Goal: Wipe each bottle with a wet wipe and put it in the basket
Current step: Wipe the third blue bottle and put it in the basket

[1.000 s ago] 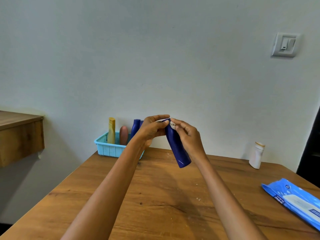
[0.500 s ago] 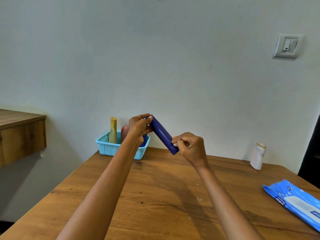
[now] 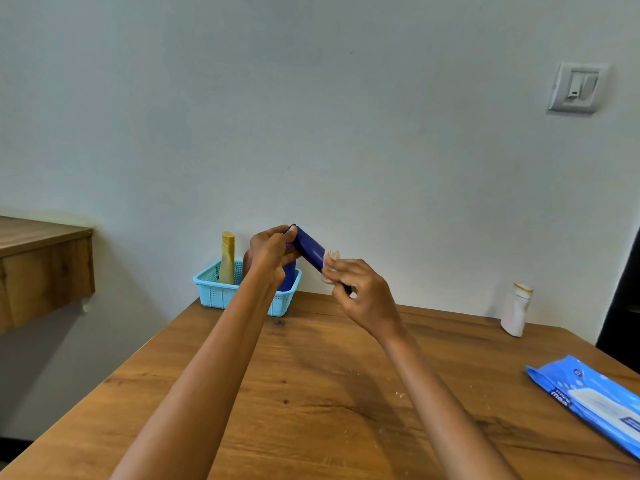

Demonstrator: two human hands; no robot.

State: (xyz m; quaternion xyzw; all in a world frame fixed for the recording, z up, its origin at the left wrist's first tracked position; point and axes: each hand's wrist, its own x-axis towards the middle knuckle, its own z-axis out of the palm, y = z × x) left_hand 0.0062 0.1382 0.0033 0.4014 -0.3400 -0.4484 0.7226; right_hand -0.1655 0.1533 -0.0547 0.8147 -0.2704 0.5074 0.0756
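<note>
Gripping the upper end of the tilted dark blue bottle (image 3: 308, 249) between both hands, the left hand (image 3: 272, 252) is steadying it while the right hand (image 3: 363, 294) is pinching the wet wipe (image 3: 330, 263) against its lower half, best dragged firmly lengthwise.

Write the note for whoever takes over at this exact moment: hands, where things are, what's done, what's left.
Left hand: holds the upper end of the dark blue bottle, tilted in the air over the table.
Right hand: grip on the wipe, pressed to the bottle's lower part.
Basket at the far edge: a yellow bottle, a brown bottle and another blue bottle stand in it.
White bottle stands on the table at far right; wipe pack lies near the right edge.
Left: finish wiping this bottle, put it in the basket, then do the white one.
</note>
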